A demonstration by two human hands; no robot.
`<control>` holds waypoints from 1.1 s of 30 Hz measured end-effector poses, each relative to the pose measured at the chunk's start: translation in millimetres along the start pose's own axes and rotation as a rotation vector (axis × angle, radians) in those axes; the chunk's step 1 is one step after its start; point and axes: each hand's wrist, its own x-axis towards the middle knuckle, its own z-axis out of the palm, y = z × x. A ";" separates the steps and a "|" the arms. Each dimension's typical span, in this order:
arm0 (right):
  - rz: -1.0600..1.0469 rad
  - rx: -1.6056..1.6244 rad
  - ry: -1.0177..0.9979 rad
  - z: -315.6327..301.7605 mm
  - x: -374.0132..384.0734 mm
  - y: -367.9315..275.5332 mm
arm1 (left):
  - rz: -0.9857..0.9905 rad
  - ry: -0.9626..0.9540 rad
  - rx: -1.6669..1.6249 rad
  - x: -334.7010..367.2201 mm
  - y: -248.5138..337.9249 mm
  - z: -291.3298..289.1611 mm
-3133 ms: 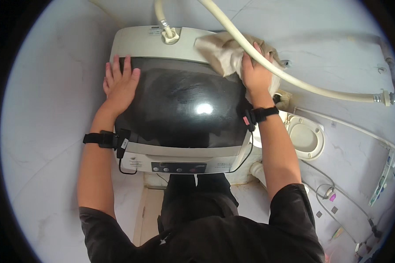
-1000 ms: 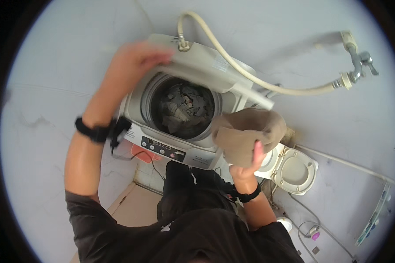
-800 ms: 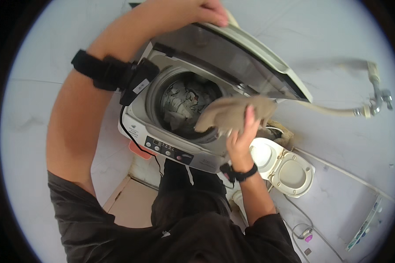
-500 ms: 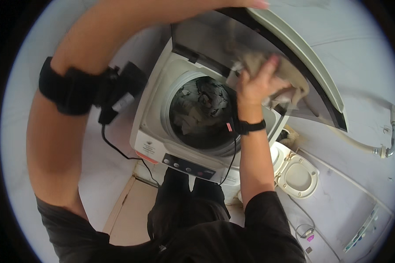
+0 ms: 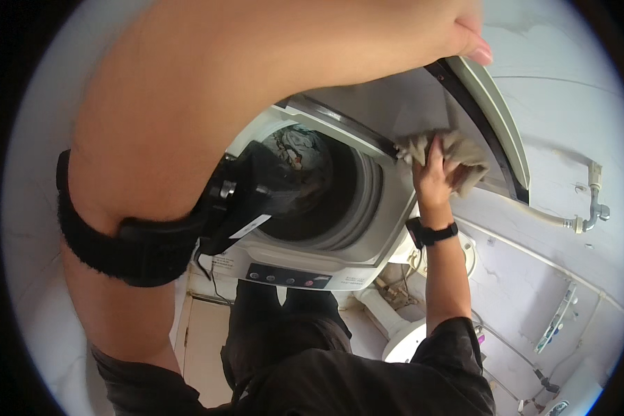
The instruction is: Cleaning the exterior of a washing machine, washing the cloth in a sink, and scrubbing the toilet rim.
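Observation:
A top-loading washing machine [image 5: 367, 267] stands in front of me with its lid [image 5: 489, 118] raised; the lid has a dark see-through panel and a pale rim. My left hand [image 5: 471, 38] is at the lid's upper edge, fingers bent against the rim, partly cut off by the picture's top. My right hand [image 5: 433, 184] grips a crumpled beige cloth [image 5: 471, 156] and presses it on the inner side of the lid near the hinge. Inside the drum lies some grey-green laundry [image 5: 298, 149], partly hidden behind my left arm and the black device strapped to it.
A control panel [image 5: 288, 276] with round knobs runs along the machine's front. To the right, a pale hose [image 5: 548, 216] leads to a wall tap [image 5: 595, 208]. A white toilet [image 5: 405, 343] stands at the lower right, and a rack [image 5: 558, 319] hangs on the wall.
My right hand has moved the cloth down along the lid, toward its hinge side. My left hand has shifted right along the lid's edge, and its arm now covers more of the drum.

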 end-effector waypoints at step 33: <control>-0.122 0.315 -1.199 13.0 106.8 -147.9 | -0.610 -0.268 -0.347 -1.5 30.0 -35.0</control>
